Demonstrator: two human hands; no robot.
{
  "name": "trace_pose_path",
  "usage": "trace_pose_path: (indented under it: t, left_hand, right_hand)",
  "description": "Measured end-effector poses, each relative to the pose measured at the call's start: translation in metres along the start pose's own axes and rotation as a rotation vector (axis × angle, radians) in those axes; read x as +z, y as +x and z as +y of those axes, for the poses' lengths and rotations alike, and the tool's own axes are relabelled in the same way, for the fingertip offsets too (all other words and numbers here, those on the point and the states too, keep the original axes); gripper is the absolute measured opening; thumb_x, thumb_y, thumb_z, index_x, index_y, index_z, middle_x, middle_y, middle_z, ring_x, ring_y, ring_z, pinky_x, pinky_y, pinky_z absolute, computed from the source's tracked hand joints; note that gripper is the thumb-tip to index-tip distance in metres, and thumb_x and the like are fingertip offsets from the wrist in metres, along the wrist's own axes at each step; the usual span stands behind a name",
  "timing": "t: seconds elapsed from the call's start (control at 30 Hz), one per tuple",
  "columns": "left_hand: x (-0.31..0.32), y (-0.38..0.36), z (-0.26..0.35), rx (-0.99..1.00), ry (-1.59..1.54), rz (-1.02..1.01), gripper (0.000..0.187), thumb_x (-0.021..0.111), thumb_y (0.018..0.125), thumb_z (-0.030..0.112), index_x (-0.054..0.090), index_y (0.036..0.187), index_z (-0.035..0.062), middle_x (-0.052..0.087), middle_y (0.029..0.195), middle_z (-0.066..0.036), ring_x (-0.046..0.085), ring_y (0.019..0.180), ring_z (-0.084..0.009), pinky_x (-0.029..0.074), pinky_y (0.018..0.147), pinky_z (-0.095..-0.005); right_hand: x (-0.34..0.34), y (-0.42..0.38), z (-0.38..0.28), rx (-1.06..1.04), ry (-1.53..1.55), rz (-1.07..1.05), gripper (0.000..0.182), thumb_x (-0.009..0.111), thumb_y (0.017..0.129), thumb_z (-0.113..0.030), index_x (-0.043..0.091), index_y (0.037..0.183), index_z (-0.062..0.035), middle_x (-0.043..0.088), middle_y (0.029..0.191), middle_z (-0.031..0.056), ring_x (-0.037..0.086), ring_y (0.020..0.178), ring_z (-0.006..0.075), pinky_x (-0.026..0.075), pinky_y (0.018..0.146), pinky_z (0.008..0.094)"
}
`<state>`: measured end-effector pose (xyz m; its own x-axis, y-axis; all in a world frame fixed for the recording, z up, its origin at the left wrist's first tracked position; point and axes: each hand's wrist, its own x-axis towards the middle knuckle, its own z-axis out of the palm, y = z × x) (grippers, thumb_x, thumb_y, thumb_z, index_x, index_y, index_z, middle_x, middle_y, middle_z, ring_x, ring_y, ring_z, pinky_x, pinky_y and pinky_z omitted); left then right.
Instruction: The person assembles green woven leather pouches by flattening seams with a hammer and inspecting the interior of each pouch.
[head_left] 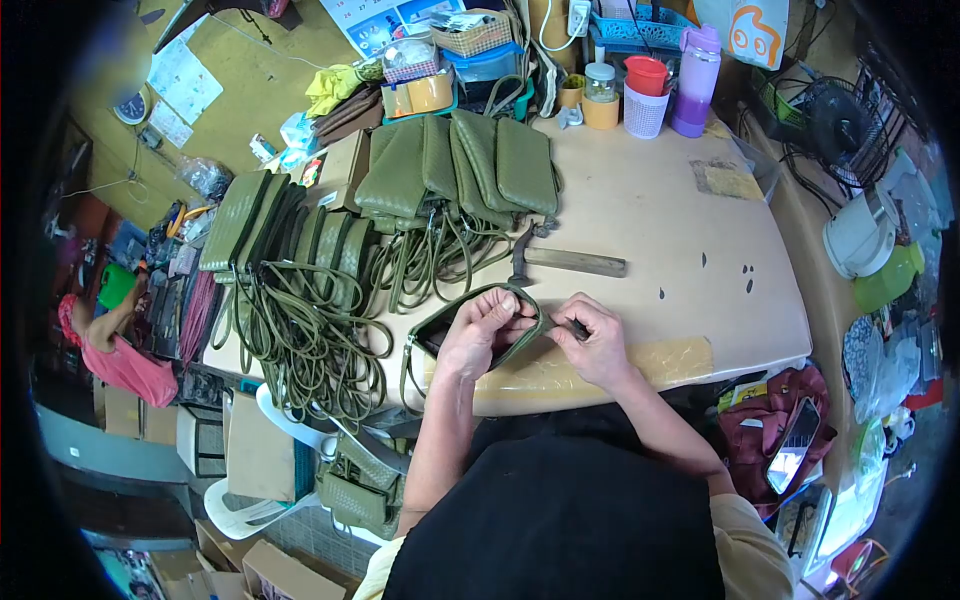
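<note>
An olive-green woven-pattern pouch is held at the table's front edge with its mouth spread. My left hand is closed on its rim, the fingertips reaching inside. At the pouch's right end, my right hand pinches close against the edge. Something small and dark shows between those fingers; I cannot make out what it is. Just beyond both hands lies a hammer, its wooden handle pointing right. A thin strap hangs from the left end of the pouch.
Stacked green pouches fill the table's back left, and tangled green straps hang over its front edge. A purple bottle and a red cup stand at the back. Another person is at far left.
</note>
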<state>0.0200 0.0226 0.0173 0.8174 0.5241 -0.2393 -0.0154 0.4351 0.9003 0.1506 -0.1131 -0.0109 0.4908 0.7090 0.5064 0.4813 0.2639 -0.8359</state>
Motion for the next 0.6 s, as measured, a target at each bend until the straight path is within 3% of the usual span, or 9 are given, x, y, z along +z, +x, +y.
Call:
trace_pose_path:
  t: [0.2,0.3,0.33,0.37,0.4,0.47,0.5,0.57,0.6]
  left_hand:
    - [0.009,-0.004,0.006,0.037,-0.075,0.019,0.027,0.048,0.099,0.030,0.057,0.090,0.0062,0.067,0.087,-0.011,0.066,0.080,-0.0202,0.054,0.073,-0.0314]
    - [0.011,-0.027,0.022,0.291,0.338,0.144,0.044,0.038,0.101,0.033,0.060,0.088,-0.0020,0.066,0.084,-0.014,0.064,0.079,-0.0215,0.053,0.078,-0.0338]
    - [0.010,-0.039,0.030,0.389,0.473,0.207,0.042,0.042,0.100,0.033,0.063,0.089,-0.0019,0.065,0.081,-0.012,0.063,0.079,-0.0197,0.051,0.077,-0.0328]
    - [0.010,-0.054,0.048,0.565,0.884,0.241,0.032,0.051,0.096,0.028,0.062,0.094,-0.0021,0.066,0.088,-0.012,0.063,0.087,-0.0229,0.050,0.082,-0.0355]
    - [-0.004,-0.059,0.049,0.732,1.074,0.227,0.033,0.067,0.085,0.029,0.064,0.103,0.0022,0.062,0.111,-0.015,0.059,0.105,-0.0302,0.046,0.090,-0.0407]
    - [-0.012,-0.072,0.060,0.652,1.527,0.264,0.045,0.077,0.073,0.031,0.064,0.110,0.0081,0.050,0.131,-0.017,0.050,0.121,-0.0355,0.042,0.097,-0.0434]
    - [-0.033,-0.066,0.052,0.533,1.510,0.192,0.051,0.081,0.067,0.031,0.065,0.113,0.0133,0.043,0.139,-0.016,0.043,0.128,-0.0373,0.040,0.101,-0.0455]
    - [-0.048,-0.056,0.045,0.385,1.283,0.144,0.047,0.079,0.072,0.024,0.064,0.113,0.0101,0.043,0.141,-0.013,0.042,0.131,-0.0323,0.038,0.105,-0.0442]
    - [-0.055,-0.049,0.040,0.321,1.140,0.146,0.046,0.079,0.073,0.024,0.064,0.114,0.0099,0.041,0.144,-0.012,0.041,0.132,-0.0288,0.037,0.106,-0.0426]
  right_hand:
    - [0.000,-0.006,0.008,0.134,-0.008,0.011,0.015,0.072,0.073,0.003,0.060,0.080,0.0012,0.060,0.075,0.0089,0.059,0.065,0.0186,0.047,0.060,0.0297]
    - [-0.005,-0.010,0.022,0.166,-0.042,0.045,0.018,0.070,0.076,0.003,0.061,0.090,-0.0013,0.061,0.075,0.0101,0.061,0.068,0.0207,0.048,0.061,0.0301]
    - [-0.009,-0.009,0.022,0.204,-0.020,0.097,0.023,0.069,0.075,0.003,0.060,0.095,-0.0037,0.061,0.078,0.0100,0.063,0.070,0.0223,0.049,0.062,0.0312]
    - [-0.014,-0.009,0.022,0.243,0.000,0.148,0.028,0.068,0.074,0.004,0.060,0.099,-0.0062,0.062,0.081,0.0100,0.064,0.072,0.0240,0.051,0.062,0.0323]
    - [-0.020,-0.006,0.021,0.243,-0.006,0.150,0.028,0.068,0.074,0.004,0.060,0.099,-0.0062,0.062,0.081,0.0100,0.064,0.072,0.0240,0.051,0.062,0.0323]
    - [-0.032,0.001,0.014,-0.163,-0.377,0.024,0.031,0.065,0.075,0.009,0.057,0.102,-0.0054,0.060,0.085,0.0091,0.064,0.072,0.0197,0.052,0.061,0.0296]
    - [-0.037,0.002,0.012,-0.161,-0.373,0.021,0.031,0.065,0.075,0.009,0.057,0.102,-0.0054,0.060,0.085,0.0091,0.064,0.072,0.0197,0.052,0.061,0.0296]
    - [-0.044,0.005,0.011,-0.207,-0.486,-0.144,0.037,0.067,0.074,0.007,0.056,0.108,-0.0058,0.062,0.093,0.0113,0.065,0.074,0.0271,0.055,0.063,0.0347]
    - [-0.044,0.007,0.013,-0.193,-0.502,-0.109,0.049,0.073,0.071,0.003,0.055,0.115,-0.0083,0.061,0.101,0.0113,0.067,0.075,0.0252,0.055,0.064,0.0324]
